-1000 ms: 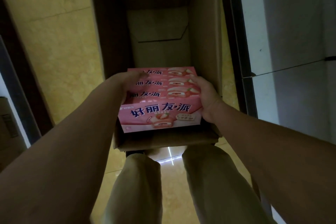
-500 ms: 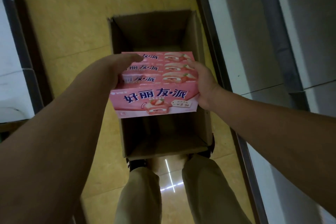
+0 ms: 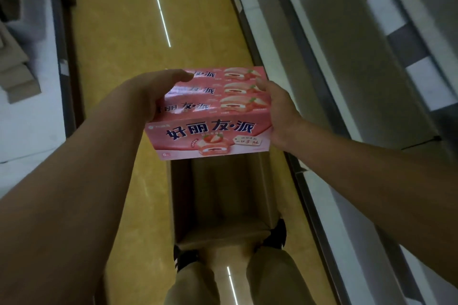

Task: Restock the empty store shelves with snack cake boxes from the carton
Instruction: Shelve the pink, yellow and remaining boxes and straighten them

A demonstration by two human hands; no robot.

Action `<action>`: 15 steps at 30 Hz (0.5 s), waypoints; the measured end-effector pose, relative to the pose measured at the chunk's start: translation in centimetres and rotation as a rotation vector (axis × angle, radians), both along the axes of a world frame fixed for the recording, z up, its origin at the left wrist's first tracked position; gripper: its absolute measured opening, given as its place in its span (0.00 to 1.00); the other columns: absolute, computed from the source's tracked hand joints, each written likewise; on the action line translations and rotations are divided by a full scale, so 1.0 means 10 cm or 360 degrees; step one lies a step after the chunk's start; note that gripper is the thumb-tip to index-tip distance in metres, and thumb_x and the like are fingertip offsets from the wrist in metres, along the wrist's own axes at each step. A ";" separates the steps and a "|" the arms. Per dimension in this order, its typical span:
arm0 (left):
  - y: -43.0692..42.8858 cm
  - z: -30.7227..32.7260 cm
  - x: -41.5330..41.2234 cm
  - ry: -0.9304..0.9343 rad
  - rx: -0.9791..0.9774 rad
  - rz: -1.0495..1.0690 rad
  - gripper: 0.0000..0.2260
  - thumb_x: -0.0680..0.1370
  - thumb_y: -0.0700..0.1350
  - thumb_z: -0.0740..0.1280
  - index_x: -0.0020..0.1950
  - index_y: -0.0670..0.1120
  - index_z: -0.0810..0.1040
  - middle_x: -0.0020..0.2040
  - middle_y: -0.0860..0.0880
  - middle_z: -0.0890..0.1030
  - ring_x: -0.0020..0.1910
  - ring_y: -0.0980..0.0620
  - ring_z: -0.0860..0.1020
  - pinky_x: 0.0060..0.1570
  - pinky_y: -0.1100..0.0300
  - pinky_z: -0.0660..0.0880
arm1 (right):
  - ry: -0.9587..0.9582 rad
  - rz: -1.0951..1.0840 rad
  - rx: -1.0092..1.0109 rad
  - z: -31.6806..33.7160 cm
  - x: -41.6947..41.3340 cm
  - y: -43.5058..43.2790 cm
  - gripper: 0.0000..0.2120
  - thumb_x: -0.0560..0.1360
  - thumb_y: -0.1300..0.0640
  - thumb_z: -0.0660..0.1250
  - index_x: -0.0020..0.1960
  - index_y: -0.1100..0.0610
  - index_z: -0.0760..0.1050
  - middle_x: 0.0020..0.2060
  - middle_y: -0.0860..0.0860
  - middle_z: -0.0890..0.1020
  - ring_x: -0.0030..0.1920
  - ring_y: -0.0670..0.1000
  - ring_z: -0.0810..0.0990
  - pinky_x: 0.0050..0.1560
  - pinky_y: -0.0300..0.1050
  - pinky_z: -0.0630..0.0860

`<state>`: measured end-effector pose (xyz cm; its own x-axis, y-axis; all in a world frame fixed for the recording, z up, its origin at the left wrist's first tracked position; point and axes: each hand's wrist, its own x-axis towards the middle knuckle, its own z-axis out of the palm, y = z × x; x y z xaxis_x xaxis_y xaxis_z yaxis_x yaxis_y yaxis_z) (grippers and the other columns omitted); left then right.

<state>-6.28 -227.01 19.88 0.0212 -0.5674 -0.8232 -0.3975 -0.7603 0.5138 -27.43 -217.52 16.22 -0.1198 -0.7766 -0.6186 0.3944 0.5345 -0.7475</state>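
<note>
A row of pink snack cake boxes [image 3: 213,116] is held in the air above the open carton [image 3: 223,195], which stands on the floor [image 3: 119,57]; the shelves [image 3: 359,69] are off to the right. The left hand [image 3: 153,91] has its grip curled over the top-left edge, and the right hand [image 3: 280,111] grasps the right end. Only sideways pressure seems to hold the row together. Easing either hand during the swing to the shelf could let a middle box slip out and drop.
</note>
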 end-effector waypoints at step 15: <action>-0.10 2.38 -0.18 0.0239 -0.0450 -0.0053 0.18 0.70 0.56 0.77 0.54 0.49 0.79 0.50 0.44 0.85 0.40 0.43 0.85 0.33 0.52 0.81 | 0.0149 -0.0144 -0.0473 2.46 -0.14 -0.02 0.16 0.80 0.54 0.65 0.67 0.53 0.71 0.51 0.57 0.86 0.47 0.59 0.87 0.41 0.53 0.83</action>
